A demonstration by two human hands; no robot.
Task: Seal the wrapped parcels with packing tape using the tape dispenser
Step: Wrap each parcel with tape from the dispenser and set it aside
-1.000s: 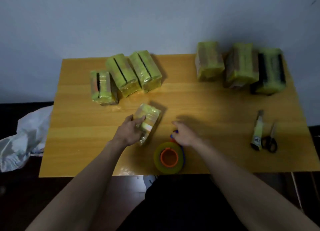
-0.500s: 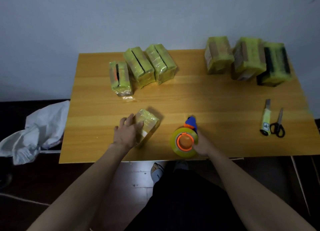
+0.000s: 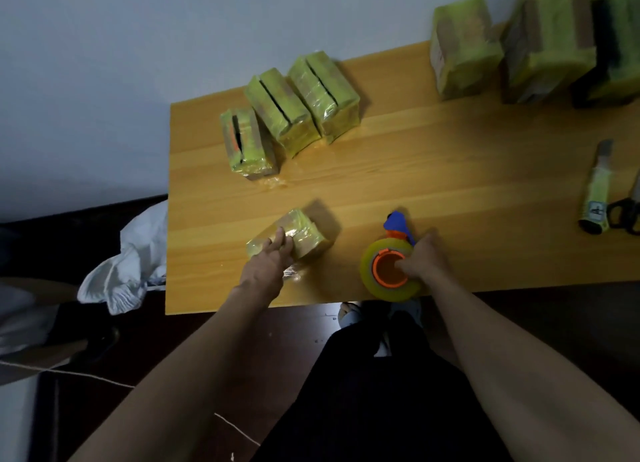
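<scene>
The left hand (image 3: pixel 268 262) lies flat with its fingers stretched over the small wrapped parcel (image 3: pixel 291 240) near the front left of the table (image 3: pixel 433 170), pressing it down rather than gripping it; the right hand (image 3: pixel 420 259) curls round the tape dispenser (image 3: pixel 389 271), a finger hooked into the orange hub of the roll, which stands at the near edge of the table, well to the right of the parcel; no free end of tape can be made out, so the first risk is a lost or stuck-down end that has to be picked loose while the parcel waits; the wrapping looks slick and glossy, so a hard pull of tape could slide the parcel out from under straight fingers or spin it, laying the strip crooked; the dispenser overhangs the near edge and could drop to the floor if the grip slackens; clear tape may fold onto itself or catch the pressing fingers; the utility knife (image 3: pixel 597 193) and scissors (image 3: pixel 627 212) lie far right, outside the working area.
</scene>
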